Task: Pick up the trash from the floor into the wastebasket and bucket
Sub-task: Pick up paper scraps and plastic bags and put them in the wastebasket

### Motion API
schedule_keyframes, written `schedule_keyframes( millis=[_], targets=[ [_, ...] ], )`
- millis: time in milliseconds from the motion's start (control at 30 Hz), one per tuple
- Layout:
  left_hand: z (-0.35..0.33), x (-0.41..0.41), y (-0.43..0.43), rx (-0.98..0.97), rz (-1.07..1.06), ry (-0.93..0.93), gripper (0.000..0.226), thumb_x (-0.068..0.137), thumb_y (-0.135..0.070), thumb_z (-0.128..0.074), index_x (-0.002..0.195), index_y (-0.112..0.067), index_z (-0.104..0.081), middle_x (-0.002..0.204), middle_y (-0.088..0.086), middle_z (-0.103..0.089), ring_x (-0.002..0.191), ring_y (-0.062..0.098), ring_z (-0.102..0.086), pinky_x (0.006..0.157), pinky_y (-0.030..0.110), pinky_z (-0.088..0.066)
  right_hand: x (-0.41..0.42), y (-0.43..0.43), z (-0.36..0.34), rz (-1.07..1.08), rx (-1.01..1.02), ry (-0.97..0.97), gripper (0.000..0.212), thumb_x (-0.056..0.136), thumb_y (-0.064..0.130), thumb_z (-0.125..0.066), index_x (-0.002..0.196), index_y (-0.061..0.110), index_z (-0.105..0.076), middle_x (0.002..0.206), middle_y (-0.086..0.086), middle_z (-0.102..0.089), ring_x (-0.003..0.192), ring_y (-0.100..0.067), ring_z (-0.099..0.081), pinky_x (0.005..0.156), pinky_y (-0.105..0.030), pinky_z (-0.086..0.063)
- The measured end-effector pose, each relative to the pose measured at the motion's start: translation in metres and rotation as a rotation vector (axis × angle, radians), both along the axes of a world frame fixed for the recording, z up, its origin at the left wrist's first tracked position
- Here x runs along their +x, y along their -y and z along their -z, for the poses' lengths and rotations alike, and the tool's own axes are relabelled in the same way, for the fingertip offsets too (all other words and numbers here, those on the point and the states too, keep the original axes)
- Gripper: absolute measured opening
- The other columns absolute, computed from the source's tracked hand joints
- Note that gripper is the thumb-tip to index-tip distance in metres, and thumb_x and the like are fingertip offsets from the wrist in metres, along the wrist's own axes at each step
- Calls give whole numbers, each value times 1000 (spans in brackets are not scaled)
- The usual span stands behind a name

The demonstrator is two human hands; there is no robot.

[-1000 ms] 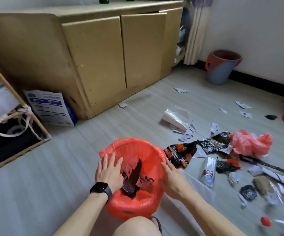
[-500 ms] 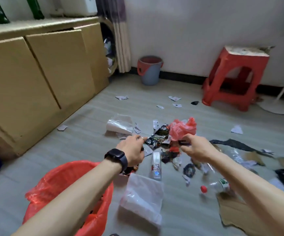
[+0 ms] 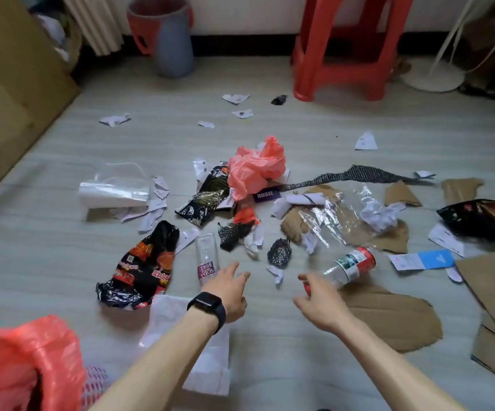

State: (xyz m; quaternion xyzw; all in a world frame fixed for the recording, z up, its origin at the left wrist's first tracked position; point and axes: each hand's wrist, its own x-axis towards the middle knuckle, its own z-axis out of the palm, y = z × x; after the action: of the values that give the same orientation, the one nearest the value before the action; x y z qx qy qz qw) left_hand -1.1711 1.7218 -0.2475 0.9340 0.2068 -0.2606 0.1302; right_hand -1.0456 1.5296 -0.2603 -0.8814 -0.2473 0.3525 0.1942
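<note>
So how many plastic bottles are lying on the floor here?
2: a clear soda bottle just ahead of the left hand, and a red-labelled bottle by the right hand. More may be hidden.

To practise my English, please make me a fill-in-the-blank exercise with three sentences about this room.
The stool by the wall is ____.
The watch is on the person's ____ wrist.
The plastic bottle lies on its ____.
Missing words: red, left, side.
</note>
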Motion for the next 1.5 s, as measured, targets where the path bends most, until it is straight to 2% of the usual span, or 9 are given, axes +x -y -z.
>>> schedule_keyframes(
  millis=[333,400,467,567,733,1000,1133,1267,1500],
  targets=[
    [92,108,-65,80,-143,86,67,95,-48,-53,152,-44,-19,163,15,7,143,49,-13,113,55,-28,50,-84,91,-385,-182,288,80,97,39,-51,160,24,-4,166,-15,9,152,-37,-1,124,-43,-9],
    [110,111,-69,34,-204,78,55,94,-49,-54,145,-40,-36,158,12,-18,135,45,-29,105,54,-39,47,-79,106,-422,-197,335,63,100,29,-43,158,20,-20,165,-19,-8,149,-38,-15,121,-47,-24],
    [123,101,-64,18,-210,157,33,94,-35,-56,126,-28,-56,134,4,-51,119,35,-48,93,47,-48,39,-66,119,-445,-96,426,48,89,14,-49,136,14,-57,147,-18,-48,125,-36,-46,86,-47,-57],
    [125,79,-50,-28,-157,200,24,91,-16,-54,110,-27,-64,115,0,-64,108,28,-61,84,44,-52,27,-53,119,-536,-72,542,33,65,13,-79,97,13,-74,107,-7,-72,87,-28,-54,40,-33,-52],
    [91,57,-36,-249,-339,332,32,89,-9,-56,107,-30,-72,111,-1,-72,106,22,-66,90,34,-51,42,-63,83,-450,-222,352,27,92,19,-53,114,22,-68,110,-10,-68,105,-35,-63,78,-36,-51],
    [-67,-2,-86,-74,-368,607,27,86,-15,-66,105,-34,-68,92,-3,-74,78,17,-66,71,29,-52,34,-63,-54,-122,156,264,23,88,27,-55,101,29,-74,87,-4,-75,84,-29,-66,75,-37,-55],
    [-150,-68,-113,105,-309,642,35,87,-17,-69,116,-37,-63,101,-1,-74,89,21,-68,74,29,-54,-4,-95,-143,-232,311,326,14,86,25,-60,87,21,-73,70,0,-69,66,-23,-62,61,-36,-53],
    [-203,-155,-116,126,-367,733,33,90,-31,-71,121,-39,-61,98,-10,-72,68,4,-61,60,11,-45,-62,-133,-214,-444,383,389,14,86,24,-60,80,15,-69,68,-3,-69,62,-24,-61,57,-32,-50],
    [-184,-315,-106,48,-741,727,17,81,-40,-76,93,-28,-78,86,-13,-76,80,0,-68,77,25,-54,-191,-188,-257,-731,560,401,15,88,27,-60,93,21,-73,84,1,-75,73,-21,-68,67,-34,-56]
  ],
)
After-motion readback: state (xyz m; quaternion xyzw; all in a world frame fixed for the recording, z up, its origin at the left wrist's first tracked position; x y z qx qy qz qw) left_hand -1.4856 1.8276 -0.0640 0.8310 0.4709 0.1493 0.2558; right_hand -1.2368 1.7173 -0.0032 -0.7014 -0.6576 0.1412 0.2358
